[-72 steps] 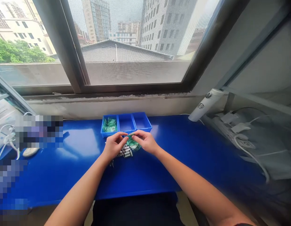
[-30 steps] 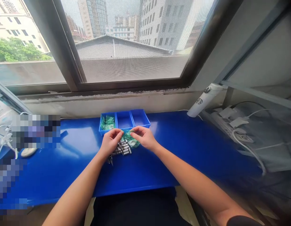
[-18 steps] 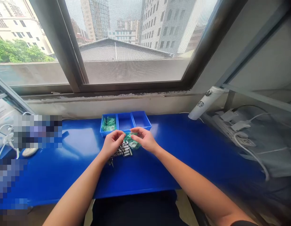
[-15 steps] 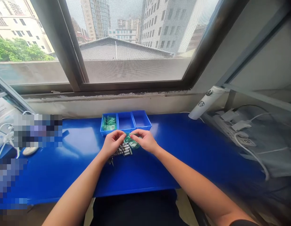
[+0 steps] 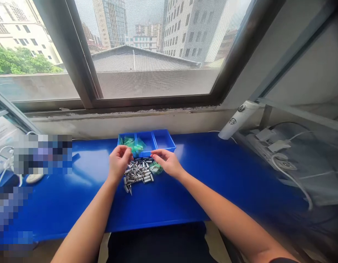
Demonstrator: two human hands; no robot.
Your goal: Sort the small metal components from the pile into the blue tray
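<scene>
My left hand [image 5: 119, 161] is pinched on a small green bag [image 5: 136, 146], held up just over the left compartment of the blue three-part tray [image 5: 169, 148]. More green bags [image 5: 127, 140] lie in that compartment. My right hand [image 5: 166, 160] hovers with curled fingers over another green bag [image 5: 156, 167] lying on the blue table [image 5: 212, 175]. Between the hands lies a heap of small metal pins [image 5: 137, 174].
The tray's middle and right compartments hold nothing I can see. A white tumbler [image 5: 238, 120] leans at the back right, beside a power strip with plugs and cables [image 5: 275, 149]. A window frame rises behind the table. White cables and a blurred patch lie at the left.
Both hands held one green bag together over the pins. Now my left hand has carried it left and up toward the tray, and my right hand has let go.
</scene>
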